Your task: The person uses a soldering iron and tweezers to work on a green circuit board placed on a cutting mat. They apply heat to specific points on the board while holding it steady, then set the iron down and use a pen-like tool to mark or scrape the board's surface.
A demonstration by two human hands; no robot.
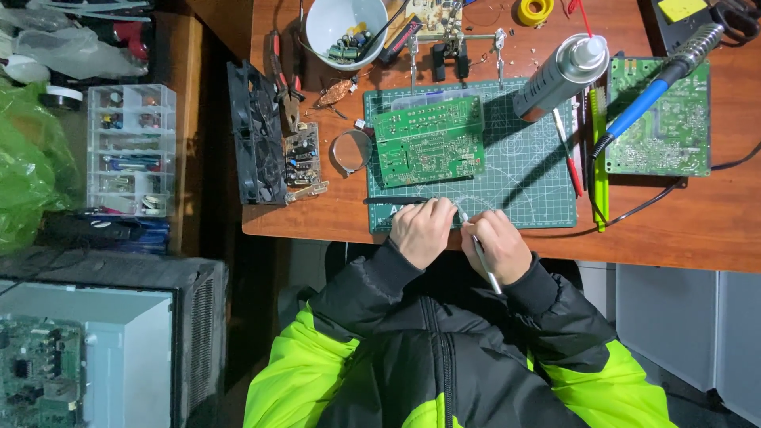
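Note:
My left hand (422,230) rests on the near edge of the green cutting mat (523,182), fingers curled; whether it pinches something small is hidden. My right hand (495,244) lies beside it, gripping slim metal tweezers (485,265) whose handle points back toward my body. The two hands touch at the fingertips. A green circuit board (430,141) lies on the mat just beyond them.
A grey spray can (561,77) lies at the mat's far right. A blue-handled soldering iron (662,79) rests over a second circuit board (662,119). A white bowl (346,28), pliers (281,79), black fan (255,135) and a parts organiser (131,150) sit left.

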